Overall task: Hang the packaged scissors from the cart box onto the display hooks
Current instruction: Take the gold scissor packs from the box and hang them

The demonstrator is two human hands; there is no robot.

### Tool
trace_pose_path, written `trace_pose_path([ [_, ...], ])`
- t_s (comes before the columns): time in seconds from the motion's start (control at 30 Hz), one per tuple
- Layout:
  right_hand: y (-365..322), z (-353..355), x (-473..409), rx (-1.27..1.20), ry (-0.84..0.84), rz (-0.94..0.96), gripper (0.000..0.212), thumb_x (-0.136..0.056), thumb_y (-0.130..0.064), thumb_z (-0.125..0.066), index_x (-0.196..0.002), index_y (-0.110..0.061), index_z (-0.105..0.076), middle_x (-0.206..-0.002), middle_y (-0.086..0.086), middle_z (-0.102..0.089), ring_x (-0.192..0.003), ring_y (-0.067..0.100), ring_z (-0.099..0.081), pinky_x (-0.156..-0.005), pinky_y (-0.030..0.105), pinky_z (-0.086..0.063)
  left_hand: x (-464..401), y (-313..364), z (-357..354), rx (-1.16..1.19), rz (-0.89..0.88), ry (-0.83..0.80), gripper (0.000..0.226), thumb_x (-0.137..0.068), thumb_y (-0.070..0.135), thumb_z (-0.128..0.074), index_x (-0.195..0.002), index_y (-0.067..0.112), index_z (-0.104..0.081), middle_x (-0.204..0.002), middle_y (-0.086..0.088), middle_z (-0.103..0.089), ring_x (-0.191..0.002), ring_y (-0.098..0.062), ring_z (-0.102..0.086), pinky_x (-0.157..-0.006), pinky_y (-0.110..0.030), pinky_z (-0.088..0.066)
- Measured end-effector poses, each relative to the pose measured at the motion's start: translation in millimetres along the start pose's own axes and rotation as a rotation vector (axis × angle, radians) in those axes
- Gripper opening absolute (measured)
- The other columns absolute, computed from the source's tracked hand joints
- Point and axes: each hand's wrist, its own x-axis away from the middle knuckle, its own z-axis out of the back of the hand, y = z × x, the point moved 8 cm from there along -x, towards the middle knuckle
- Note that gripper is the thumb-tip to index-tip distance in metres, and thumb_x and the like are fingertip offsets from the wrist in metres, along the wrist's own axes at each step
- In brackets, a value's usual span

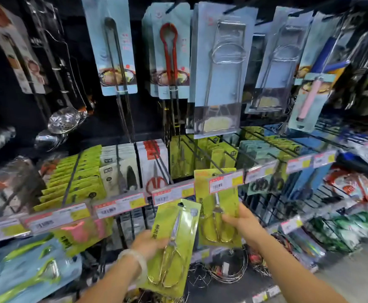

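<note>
Partly covering its own top edge, a price-tag rail (225,182) crosses one green scissors pack (217,206), which is gripped low by the right hand (243,224), fingers closed on its side. Just below and left of that rail, a second scissors pack (172,243) is grasped by the left hand (149,242); its hang hole is blurred.

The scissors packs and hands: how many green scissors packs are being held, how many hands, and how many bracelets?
Green scissors packs held: 2, the left pack in the left hand and the right pack in the right hand
Hands: 2
Bracelets: 1, the bracelet on the left wrist
Total: 5
</note>
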Motion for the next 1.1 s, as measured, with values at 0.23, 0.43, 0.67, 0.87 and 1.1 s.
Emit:
trace_pose_path([
  [0.23, 24, 5, -27, -0.060, -0.253, -0.075, 0.052, -0.068, -0.030, -0.077, -0.114, -0.019, -0.056, -0.110, 0.004, -0.070, -0.110, 0.027, -0.062, -0.103, 0.051, -0.043, -51, -51, -21, 0.091, 0.064, 0.064, 0.102, -0.036, 0.050, -0.083, -0.126, 0.009, -0.057, -0.127, -0.009, -0.061, -0.116, -0.029, -0.059, -0.102, -0.048, -0.045],
  [0.43, 35, 6, -44, -0.102, -0.383, -0.141, 0.024, -0.088, -0.006, -0.059, -0.112, -0.011, -0.061, -0.100, 0.008, -0.073, -0.098, 0.028, -0.066, -0.092, 0.044, -0.050, -8, -19, -48, 0.120, 0.081, 0.128, 0.014, -0.082, 0.015, -0.071, -0.094, 0.016, -0.067, -0.105, -0.007, -0.069, -0.100, -0.026, -0.063, -0.099, -0.044, -0.047],
  [0.67, 36, 0, -62, -0.167, -0.477, -0.196, 0.046, -0.079, -0.029, -0.073, -0.118, -0.014, -0.054, -0.123, 0.003, -0.060, -0.108, 0.014, -0.056, -0.108, 0.033, -0.029, 2, -30, -61, 0.250, 0.065, 0.212, 0.011, -0.083, 0.011, -0.069, -0.092, 0.018, -0.068, -0.096, -0.001, -0.071, -0.099, -0.023, -0.063, -0.100, -0.041, -0.045],
  [0.87, 32, -4, -57, -0.335, -0.483, -0.195, 0.082, -0.083, -0.019, -0.067, -0.147, -0.009, -0.018, -0.144, 0.009, -0.040, -0.135, 0.025, -0.035, -0.115, 0.041, -0.022, 9, -41, -63, 0.279, 0.073, 0.229, 0.016, -0.082, 0.011, -0.070, -0.095, 0.019, -0.065, -0.104, -0.004, -0.071, -0.101, -0.025, -0.064, -0.100, -0.043, -0.046],
  [1.1, 20, 5, -77, -0.108, -0.323, -0.073, 0.053, -0.088, -0.038, -0.059, -0.135, -0.021, -0.043, -0.133, -0.008, -0.049, -0.125, 0.018, -0.044, -0.113, 0.041, -0.030, 1, -35, -66, 0.257, 0.083, 0.240, 0.018, -0.082, 0.012, -0.071, -0.099, 0.015, -0.066, -0.100, -0.005, -0.072, -0.101, -0.027, -0.065, -0.100, -0.046, -0.046],
])
